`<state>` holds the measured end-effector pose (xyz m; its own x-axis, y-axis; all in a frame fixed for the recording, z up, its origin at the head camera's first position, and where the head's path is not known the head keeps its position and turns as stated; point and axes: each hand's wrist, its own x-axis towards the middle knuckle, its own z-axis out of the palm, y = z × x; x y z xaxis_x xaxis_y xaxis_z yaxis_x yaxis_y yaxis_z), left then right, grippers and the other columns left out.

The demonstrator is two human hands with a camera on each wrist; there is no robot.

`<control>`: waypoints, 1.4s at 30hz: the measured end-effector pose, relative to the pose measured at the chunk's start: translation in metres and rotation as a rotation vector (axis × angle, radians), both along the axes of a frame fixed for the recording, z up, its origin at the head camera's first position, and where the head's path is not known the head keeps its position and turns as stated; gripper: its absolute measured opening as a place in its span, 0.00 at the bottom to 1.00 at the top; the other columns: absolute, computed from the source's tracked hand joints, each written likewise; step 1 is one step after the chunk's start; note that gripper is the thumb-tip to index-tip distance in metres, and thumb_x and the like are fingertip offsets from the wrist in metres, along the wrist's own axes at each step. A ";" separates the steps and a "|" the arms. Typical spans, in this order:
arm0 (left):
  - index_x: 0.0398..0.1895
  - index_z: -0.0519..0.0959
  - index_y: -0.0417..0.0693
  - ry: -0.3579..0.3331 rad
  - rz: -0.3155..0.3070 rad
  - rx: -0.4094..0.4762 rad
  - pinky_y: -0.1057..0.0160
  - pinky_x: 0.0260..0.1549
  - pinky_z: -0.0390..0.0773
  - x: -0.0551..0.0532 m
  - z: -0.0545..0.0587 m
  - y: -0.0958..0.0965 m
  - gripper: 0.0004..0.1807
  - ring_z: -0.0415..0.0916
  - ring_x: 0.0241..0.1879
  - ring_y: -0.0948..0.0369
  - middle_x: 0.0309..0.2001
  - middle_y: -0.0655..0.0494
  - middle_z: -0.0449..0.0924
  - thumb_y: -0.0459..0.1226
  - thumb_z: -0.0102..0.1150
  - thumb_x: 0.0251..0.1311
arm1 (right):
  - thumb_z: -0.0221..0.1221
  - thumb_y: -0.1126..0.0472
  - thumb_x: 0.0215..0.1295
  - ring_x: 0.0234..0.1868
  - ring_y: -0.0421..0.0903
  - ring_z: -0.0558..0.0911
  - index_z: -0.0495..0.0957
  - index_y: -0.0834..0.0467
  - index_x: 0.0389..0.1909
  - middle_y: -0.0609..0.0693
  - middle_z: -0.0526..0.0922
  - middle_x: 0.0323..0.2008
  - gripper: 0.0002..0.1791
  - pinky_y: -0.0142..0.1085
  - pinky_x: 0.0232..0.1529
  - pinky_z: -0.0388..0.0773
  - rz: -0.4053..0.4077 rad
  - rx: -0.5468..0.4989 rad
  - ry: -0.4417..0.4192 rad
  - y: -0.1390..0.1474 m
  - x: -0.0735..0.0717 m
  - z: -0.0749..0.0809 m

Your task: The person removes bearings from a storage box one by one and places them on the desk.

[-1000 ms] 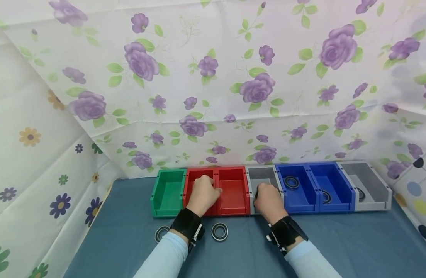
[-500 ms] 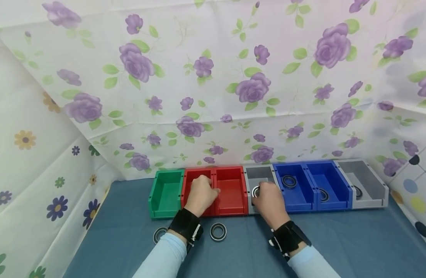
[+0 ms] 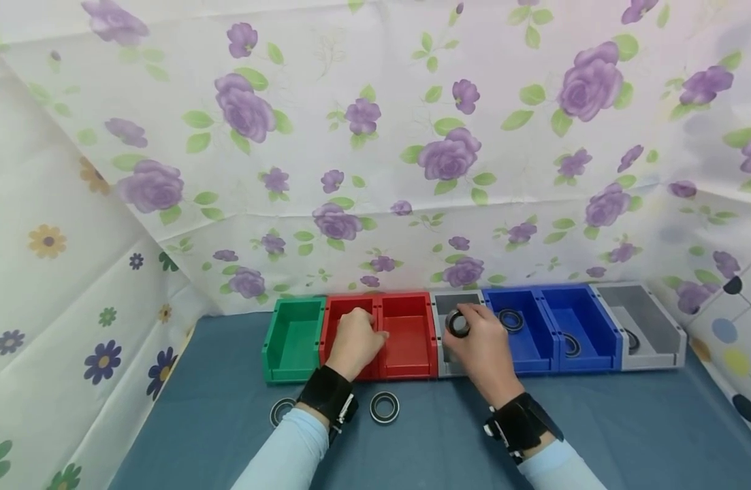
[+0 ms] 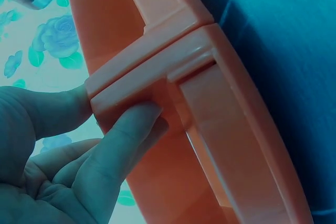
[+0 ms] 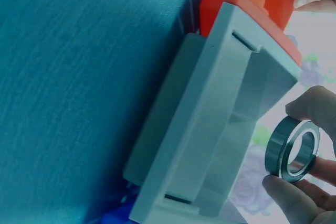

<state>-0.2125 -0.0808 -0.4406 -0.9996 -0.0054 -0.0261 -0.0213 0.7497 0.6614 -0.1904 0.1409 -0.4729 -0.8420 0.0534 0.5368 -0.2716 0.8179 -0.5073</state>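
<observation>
My left hand [image 3: 355, 344] is over the left red bin [image 3: 333, 314], beside the right red bin [image 3: 407, 340]. In the left wrist view its thumb and forefinger pinch the rim of a red bin wall [image 4: 142, 80], where two bins meet. My right hand [image 3: 488, 354] holds a ball bearing [image 5: 278, 148], a dark ring with a bright metal edge, by thumb and fingertips. The bearing is tilted up on edge, raised over the grey bin [image 5: 197, 135]. The right hand partly covers that bin in the head view.
Left in the row is a green bin [image 3: 297, 340]. To the right, two blue bins [image 3: 534, 354] and another grey bin [image 3: 647, 313] each contain a bearing. Two more bearings lie on the blue-covered table [image 3: 436, 442], one bearing [image 3: 384, 420] before the red bins, the other partly behind the left wrist.
My right hand has lifted the bearing up out of the middle grey bin and turned it into view. The left hand has stayed at the red bins.
</observation>
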 end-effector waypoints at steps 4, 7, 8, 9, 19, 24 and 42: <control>0.40 0.83 0.38 -0.013 -0.009 0.003 0.67 0.17 0.75 0.001 -0.001 0.001 0.17 0.74 0.17 0.62 0.15 0.54 0.78 0.41 0.67 0.51 | 0.69 0.57 0.47 0.50 0.52 0.80 0.78 0.57 0.51 0.56 0.79 0.50 0.27 0.44 0.39 0.83 0.041 0.006 0.047 0.001 0.007 0.003; 0.41 0.82 0.38 -0.020 -0.002 0.006 0.67 0.17 0.75 0.003 -0.002 0.001 0.18 0.74 0.18 0.62 0.19 0.53 0.80 0.41 0.68 0.51 | 0.71 0.56 0.46 0.49 0.49 0.81 0.77 0.55 0.52 0.54 0.80 0.50 0.29 0.42 0.40 0.83 0.077 0.022 0.040 -0.001 0.014 0.005; 0.43 0.82 0.38 -0.026 -0.001 0.009 0.67 0.18 0.76 0.004 -0.002 0.001 0.19 0.75 0.18 0.62 0.20 0.53 0.81 0.41 0.68 0.50 | 0.72 0.55 0.46 0.48 0.49 0.81 0.77 0.55 0.53 0.53 0.80 0.50 0.30 0.42 0.40 0.82 0.093 0.029 0.038 -0.002 0.017 0.006; 0.43 0.82 0.38 -0.032 0.001 0.010 0.67 0.18 0.76 0.005 -0.002 0.001 0.19 0.75 0.19 0.61 0.20 0.53 0.81 0.41 0.68 0.50 | 0.72 0.55 0.45 0.48 0.49 0.81 0.77 0.54 0.53 0.53 0.80 0.50 0.30 0.42 0.40 0.82 0.107 0.038 0.036 -0.003 0.019 0.006; 0.40 0.83 0.39 -0.045 -0.002 0.015 0.66 0.17 0.75 0.005 -0.002 0.000 0.17 0.75 0.19 0.61 0.18 0.55 0.80 0.41 0.67 0.51 | 0.72 0.54 0.44 0.47 0.47 0.83 0.78 0.52 0.53 0.50 0.81 0.49 0.30 0.39 0.41 0.82 0.220 0.083 0.059 -0.012 0.034 0.015; 0.33 0.83 0.41 -0.030 -0.005 0.001 0.67 0.15 0.73 0.003 -0.001 0.000 0.12 0.73 0.16 0.61 0.14 0.54 0.77 0.41 0.67 0.51 | 0.73 0.55 0.43 0.45 0.43 0.82 0.79 0.50 0.53 0.48 0.80 0.50 0.30 0.34 0.37 0.82 0.244 0.068 0.015 -0.018 0.040 0.019; 0.50 0.80 0.40 -0.026 0.016 0.002 0.65 0.23 0.80 0.001 0.001 -0.001 0.25 0.79 0.26 0.60 0.28 0.51 0.85 0.43 0.69 0.49 | 0.74 0.55 0.38 0.38 0.36 0.79 0.80 0.49 0.44 0.41 0.83 0.39 0.26 0.34 0.43 0.82 0.388 0.195 -0.369 -0.031 0.056 0.012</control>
